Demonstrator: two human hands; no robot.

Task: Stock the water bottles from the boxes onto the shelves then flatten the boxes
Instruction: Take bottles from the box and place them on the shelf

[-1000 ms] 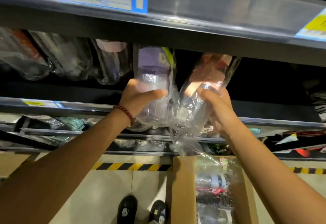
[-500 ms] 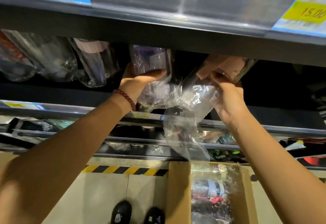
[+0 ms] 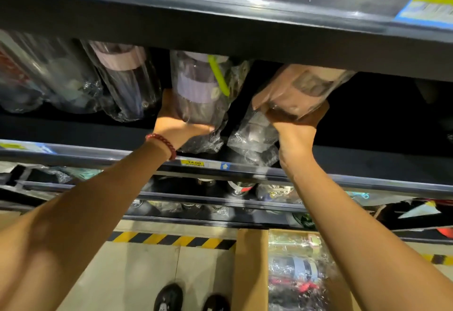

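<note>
**Two bagged bottles going onto the shelf, held low on the body**

We have our left hand (image 3: 176, 124) wrapped around the lower body of the purple-banded water bottle (image 3: 198, 90), centre of the frame, and our right hand (image 3: 294, 124) gripping the pink-lidded water bottle (image 3: 294, 95) just to its right. Both sit at the shelf (image 3: 367, 163) edge, tilted back under the upper shelf.

We judge them light and rigid, likely empty, but each wears a loose clear plastic bag that looks slippery and bunches below our fingers. So we'd grip the hard body through the film, never the slack bag tail, which could slide off.

More wrapped bottles wait in the cardboard box (image 3: 252, 269) at lower right.
</note>
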